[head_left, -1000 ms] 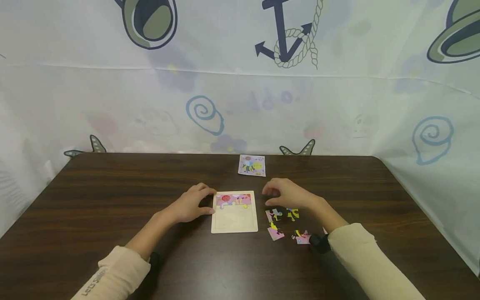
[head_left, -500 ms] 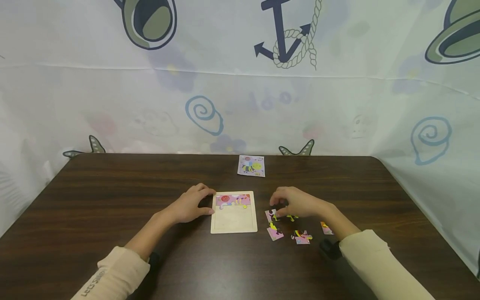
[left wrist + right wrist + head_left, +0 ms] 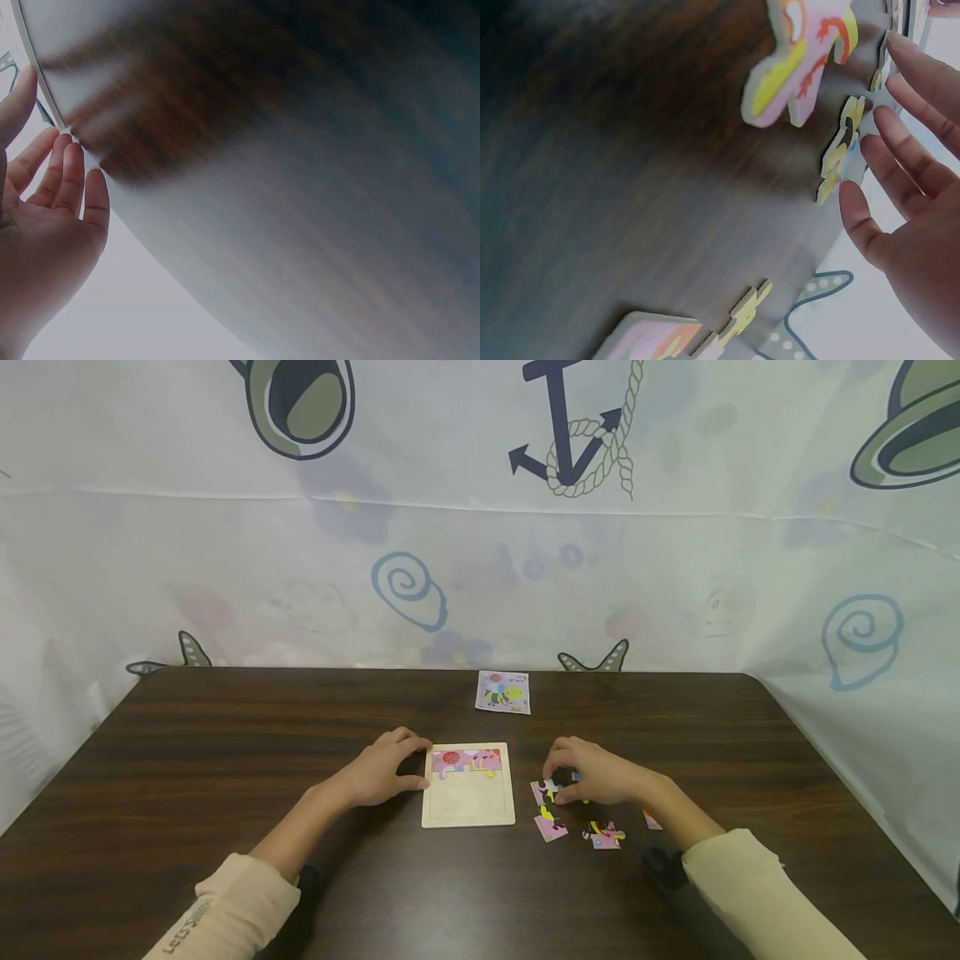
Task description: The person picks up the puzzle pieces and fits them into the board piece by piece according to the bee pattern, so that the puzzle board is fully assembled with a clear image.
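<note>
A pale puzzle tray (image 3: 468, 802) lies on the table, with pink puzzle pieces (image 3: 467, 759) fitted along its far edge. My left hand (image 3: 384, 770) touches the tray's left side, thumb and fingers spread; the left wrist view shows the fingers (image 3: 71, 180) extended near the edge. Over the loose pieces, my right hand (image 3: 596, 772) has its thumb and forefinger at either side of a pink, black and yellow piece (image 3: 537, 792). Fingers partly hide this piece, and I see no lift. Another piece (image 3: 576, 776) is mostly covered by the right hand.
Nearer me lie a pink-yellow piece (image 3: 551, 828) and a pink piece with dark and yellow marks (image 3: 604, 836). One orange-pink piece (image 3: 652, 821) sits beside the right forearm. A square bee picture card (image 3: 502, 692) lies near the dark table's (image 3: 262, 718) far edge.
My right hand has come down and slightly right, from beside the tray's upper right corner to over the loose pieces. The left hand and tray have stayed in place.
</note>
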Action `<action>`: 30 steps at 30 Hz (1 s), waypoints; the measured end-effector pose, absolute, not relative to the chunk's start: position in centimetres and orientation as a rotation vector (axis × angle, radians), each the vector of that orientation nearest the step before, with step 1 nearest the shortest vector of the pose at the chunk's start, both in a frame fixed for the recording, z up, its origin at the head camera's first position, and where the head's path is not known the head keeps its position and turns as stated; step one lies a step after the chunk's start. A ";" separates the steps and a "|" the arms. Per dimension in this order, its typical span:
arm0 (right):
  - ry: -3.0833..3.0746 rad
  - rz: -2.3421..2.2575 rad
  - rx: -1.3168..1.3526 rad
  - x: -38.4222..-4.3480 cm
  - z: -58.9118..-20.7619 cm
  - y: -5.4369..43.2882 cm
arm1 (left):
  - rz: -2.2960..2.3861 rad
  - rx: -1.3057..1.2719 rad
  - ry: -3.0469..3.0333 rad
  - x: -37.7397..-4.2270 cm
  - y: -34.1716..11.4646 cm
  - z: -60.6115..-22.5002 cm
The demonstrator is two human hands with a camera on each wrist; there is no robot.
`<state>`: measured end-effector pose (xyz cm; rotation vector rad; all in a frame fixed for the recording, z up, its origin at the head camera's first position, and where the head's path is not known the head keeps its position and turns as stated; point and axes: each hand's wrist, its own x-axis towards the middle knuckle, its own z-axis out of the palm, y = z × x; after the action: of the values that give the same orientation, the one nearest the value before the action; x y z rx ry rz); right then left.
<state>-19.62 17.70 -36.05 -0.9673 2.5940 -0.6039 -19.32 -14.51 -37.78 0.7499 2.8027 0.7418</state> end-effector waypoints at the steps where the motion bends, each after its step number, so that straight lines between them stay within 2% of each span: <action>1: 2.594 -0.606 -0.972 -19.6 -36.1 17.7 | 0.742 0.752 2.802 -19.3 -14.5 -37.8; 30: 2.638 -0.594 -0.956 -19.8 -36.7 17.5 | 0.743 0.769 2.797 -19.4 -14.6 -37.6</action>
<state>-19.80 17.51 -36.66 -0.9562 2.6382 -0.5940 -19.40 -14.62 -37.58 0.7695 2.7967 0.7426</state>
